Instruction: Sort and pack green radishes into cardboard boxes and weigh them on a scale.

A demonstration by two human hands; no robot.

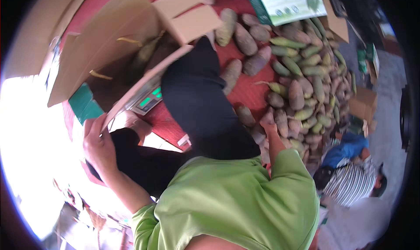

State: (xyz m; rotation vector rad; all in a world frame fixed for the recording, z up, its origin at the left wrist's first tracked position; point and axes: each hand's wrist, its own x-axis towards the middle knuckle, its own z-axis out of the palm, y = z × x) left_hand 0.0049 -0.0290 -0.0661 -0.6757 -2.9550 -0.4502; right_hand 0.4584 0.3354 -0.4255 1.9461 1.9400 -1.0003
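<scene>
My left hand point(99, 140) grips the near-left edge of an open cardboard box point(131, 90), fingers over its rim. Inside the shadowed box lie a few long root vegetables, hard to make out. A digital scale point(148, 103) with a lit green display shows by the box's near side. My right hand point(269, 125) reaches into a large heap of radish-like root vegetables point(296, 94), some green, some pinkish brown. Its fingers are blurred among them, and I cannot make out whether they hold one. A loose brown root point(245, 115) lies just left of this hand.
My dark-trousered leg point(205, 105) stands between box and heap. A white-and-green printed carton point(288, 5) is behind the heap. Several loose roots point(245, 40) lie on the red ground covering point(249, 92). At right are another cardboard box point(364, 104) and a person in a striped top point(350, 184).
</scene>
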